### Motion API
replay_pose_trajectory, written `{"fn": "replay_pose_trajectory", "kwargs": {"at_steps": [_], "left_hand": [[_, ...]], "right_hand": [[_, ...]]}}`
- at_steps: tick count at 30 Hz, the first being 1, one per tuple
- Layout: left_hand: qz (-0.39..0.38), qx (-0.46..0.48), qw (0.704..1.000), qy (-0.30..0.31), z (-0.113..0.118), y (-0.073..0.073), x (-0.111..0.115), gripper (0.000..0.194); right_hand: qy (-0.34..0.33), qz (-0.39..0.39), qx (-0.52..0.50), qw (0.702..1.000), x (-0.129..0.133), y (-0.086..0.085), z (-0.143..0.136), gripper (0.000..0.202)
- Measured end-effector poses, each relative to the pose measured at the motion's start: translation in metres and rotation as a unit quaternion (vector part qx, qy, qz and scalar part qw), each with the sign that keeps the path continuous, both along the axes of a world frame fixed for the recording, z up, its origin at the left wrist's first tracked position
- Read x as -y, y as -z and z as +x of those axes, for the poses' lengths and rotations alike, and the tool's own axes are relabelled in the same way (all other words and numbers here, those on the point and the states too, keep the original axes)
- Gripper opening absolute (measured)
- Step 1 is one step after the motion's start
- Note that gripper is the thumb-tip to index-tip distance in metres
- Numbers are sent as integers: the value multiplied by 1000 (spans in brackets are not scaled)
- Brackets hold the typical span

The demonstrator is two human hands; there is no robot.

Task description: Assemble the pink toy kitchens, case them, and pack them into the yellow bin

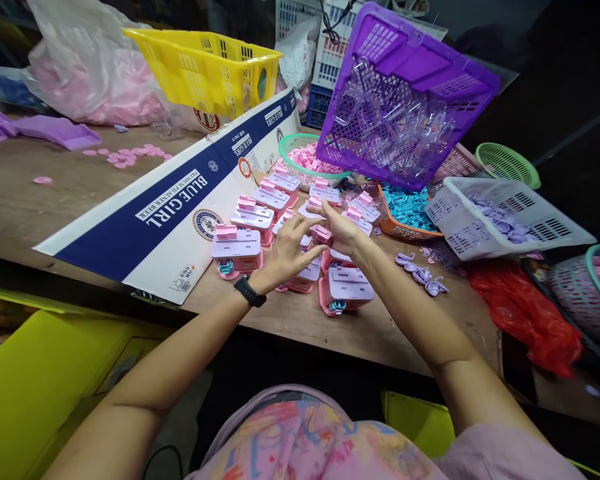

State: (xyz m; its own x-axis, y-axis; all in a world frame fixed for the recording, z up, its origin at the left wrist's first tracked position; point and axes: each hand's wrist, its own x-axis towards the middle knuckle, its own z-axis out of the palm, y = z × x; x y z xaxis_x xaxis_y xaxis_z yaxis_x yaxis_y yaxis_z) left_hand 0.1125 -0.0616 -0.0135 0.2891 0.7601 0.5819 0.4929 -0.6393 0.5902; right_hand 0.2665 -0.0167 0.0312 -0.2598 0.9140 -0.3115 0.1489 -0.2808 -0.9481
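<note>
Several small toy boxes with white lids and pink bases stand in rows on the wooden table, many topped by a pink piece, such as the box (236, 248) at the left front. The front right box (349, 287) has no pink piece on its lid. My left hand (293, 250), with a black watch on the wrist, is over the middle boxes, fingers apart and nothing visible in it. Close to its right, my right hand (336, 227) has its fingers bent around a small pink piece (321, 233). The hands partly cover the boxes beneath.
A printed cardboard sheet (180, 200) slants along the left of the boxes. Behind them rises a tilted purple crate (380, 33) of clear plastic parts. Baskets of turquoise pieces (405, 205) and lilac pieces (505, 220) stand right, near a red bag (525, 320).
</note>
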Motion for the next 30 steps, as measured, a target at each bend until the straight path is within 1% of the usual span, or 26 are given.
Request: {"fn": "replay_pose_trajectory", "kwargs": {"at_steps": [3, 5, 6, 8, 9, 10, 11, 12, 13, 14, 16, 18, 19, 21, 24, 27, 30], "left_hand": [[-16, 34, 999, -17, 4, 0, 6, 23], [-49, 111, 992, -32, 2, 1, 7, 14], [-80, 166, 982, -34, 1, 1, 7, 13], [-158, 279, 947, -31, -1, 2, 7, 23], [-196, 319, 927, -23, -2, 2, 8, 30], [-226, 343, 912, -12, -2, 3, 8, 35], [-245, 350, 904, 0, -3, 3, 10, 38], [-253, 342, 905, 8, -5, 3, 11, 39], [-249, 322, 913, 9, -8, 3, 13, 37], [-233, 296, 926, -4, -11, 3, 15, 33], [-169, 229, 956, -66, -21, 4, 20, 22], [-83, 138, 979, -128, -33, 7, 24, 17], [-46, 86, 985, -140, -38, 9, 26, 18], [-1, -13, 993, -120, -45, 15, 29, 27], [5, -118, 991, -69, -49, 26, 32, 44], [6, -169, 984, -47, -49, 34, 33, 55], [17, -186, 981, -46, -51, 37, 31, 60]], "right_hand": [[-14, -1, -18, 1000, 14, -4, 4, 66], [-25, 8, -53, 998, 21, 0, 8, 64], [-24, 22, -76, 997, 24, 5, 10, 63], [-16, 78, -115, 990, 31, 17, 12, 56], [-10, 119, -124, 985, 34, 23, 12, 52], [-4, 160, -123, 979, 36, 29, 11, 49], [4, 198, -113, 974, 38, 34, 11, 46], [9, 231, -95, 968, 39, 37, 10, 44], [12, 259, -68, 963, 39, 39, 10, 42], [9, 284, -31, 958, 38, 39, 10, 39], [-24, 331, 72, 941, 35, 39, 11, 32], [-80, 370, 185, 907, 30, 39, 11, 21], [-105, 386, 230, 887, 28, 41, 11, 17], [-143, 413, 288, 852, 25, 44, 8, 13], [-176, 435, 332, 818, 24, 49, 5, 14], [-191, 441, 361, 799, 23, 49, 4, 17], [-193, 446, 359, 797, 21, 51, 4, 19]]}}
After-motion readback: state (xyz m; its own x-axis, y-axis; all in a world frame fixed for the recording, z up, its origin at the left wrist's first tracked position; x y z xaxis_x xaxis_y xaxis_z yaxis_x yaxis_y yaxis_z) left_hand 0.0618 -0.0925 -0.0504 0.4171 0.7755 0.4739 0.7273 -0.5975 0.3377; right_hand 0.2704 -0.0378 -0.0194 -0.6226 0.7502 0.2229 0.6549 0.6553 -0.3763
